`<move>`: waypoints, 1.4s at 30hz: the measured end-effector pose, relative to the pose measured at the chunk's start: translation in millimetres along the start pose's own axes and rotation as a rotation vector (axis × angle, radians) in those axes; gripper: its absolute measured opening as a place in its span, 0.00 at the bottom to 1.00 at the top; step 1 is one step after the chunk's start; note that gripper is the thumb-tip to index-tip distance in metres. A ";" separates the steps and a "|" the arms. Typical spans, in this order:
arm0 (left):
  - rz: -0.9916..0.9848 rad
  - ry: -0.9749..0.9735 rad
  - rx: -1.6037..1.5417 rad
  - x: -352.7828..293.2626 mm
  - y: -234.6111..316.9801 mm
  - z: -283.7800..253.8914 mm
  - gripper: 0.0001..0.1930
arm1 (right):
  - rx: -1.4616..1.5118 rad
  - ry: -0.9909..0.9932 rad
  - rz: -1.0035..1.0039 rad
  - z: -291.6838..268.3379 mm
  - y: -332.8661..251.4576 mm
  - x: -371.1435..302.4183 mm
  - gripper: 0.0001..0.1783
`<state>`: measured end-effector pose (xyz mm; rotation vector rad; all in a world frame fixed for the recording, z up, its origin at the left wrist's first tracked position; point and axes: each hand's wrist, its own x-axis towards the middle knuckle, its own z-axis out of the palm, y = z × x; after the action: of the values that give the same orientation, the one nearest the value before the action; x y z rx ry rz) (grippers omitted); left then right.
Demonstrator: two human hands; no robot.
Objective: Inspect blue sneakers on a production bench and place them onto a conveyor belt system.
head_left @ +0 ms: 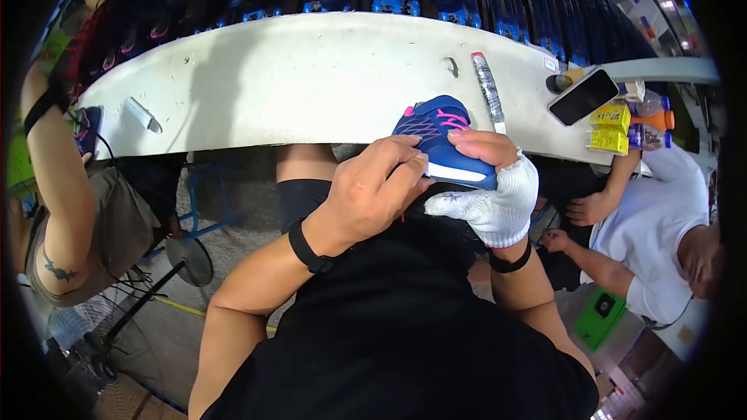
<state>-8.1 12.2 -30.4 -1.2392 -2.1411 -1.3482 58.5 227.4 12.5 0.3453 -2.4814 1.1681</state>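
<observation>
A small navy-blue sneaker (430, 120) with pink laces and a white-and-blue sole is held near the table's front edge, its sole side turned toward me. My right hand (510, 190) wears a white knit glove that leaves some digits bare; bare fingers lie over the sneaker's upper and a gloved digit sticks out below it. Bare and bent, the fingers of my left hand (366, 190) pinch the sole edge at the sneaker's left. Whether a small piece sits between those fingertips is hidden. Both wrists carry black bands.
Beyond the white table (288, 70) runs a dark roller conveyor (397, 0) carrying sneakers. A tape-wrapped tool (487, 85) lies right of the sneaker, near a phone (585, 97) and yellow boxes (611, 128). One person sits at right; another person's arm (58, 163) is at left.
</observation>
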 end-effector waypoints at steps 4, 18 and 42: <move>-0.009 0.005 -0.083 -6.1 -3.5 3.7 0.23 | 0.007 0.017 0.010 0.9 1.1 2.5 0.42; -0.012 -0.138 -0.092 1.2 -35.9 -7.6 0.21 | 0.124 -0.090 -0.215 -4.2 20.7 10.3 0.30; -0.554 -0.613 0.043 89.6 -44.9 -95.1 0.43 | 1.093 0.424 0.086 105.5 33.9 80.3 0.13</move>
<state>-111.4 -31.8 50.3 -1.1973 -3.1011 -1.1909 -50.4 161.7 -37.8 0.2172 -1.3254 2.2630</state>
